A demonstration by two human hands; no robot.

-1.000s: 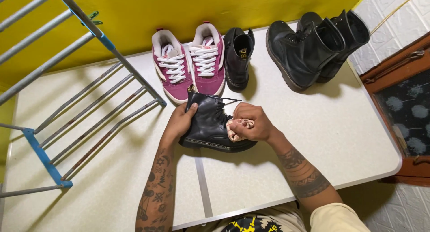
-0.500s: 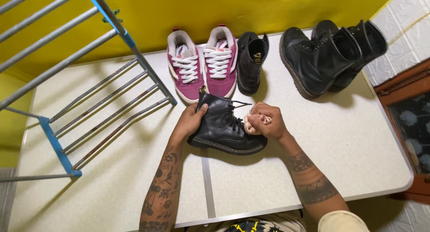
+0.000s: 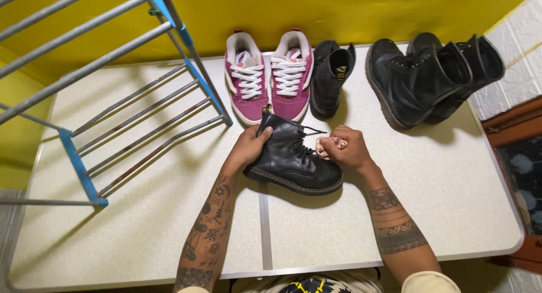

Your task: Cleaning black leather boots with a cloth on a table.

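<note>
A small black lace-up boot [image 3: 291, 160] lies on its side on the white table [image 3: 141, 225], toe to the right. My left hand [image 3: 248, 147] grips its ankle end from the left. Pressed against the boot's laced upper, my right hand [image 3: 345, 149] is closed around a crumpled pinkish cloth [image 3: 326, 145], of which only a small part shows between the fingers.
A pair of pink sneakers [image 3: 270, 75] with white laces stands behind the boot, then a single black boot [image 3: 330, 78] and a pair of tall black boots [image 3: 432, 78] at the back right. A grey and blue metal rack [image 3: 135, 109] rests on the table's left half. A yellow wall runs behind.
My right hand with the cloth has slid up along the boot's upper toward the laces. The camera view has shifted, moving everything rightward in frame. My left hand keeps its hold.
</note>
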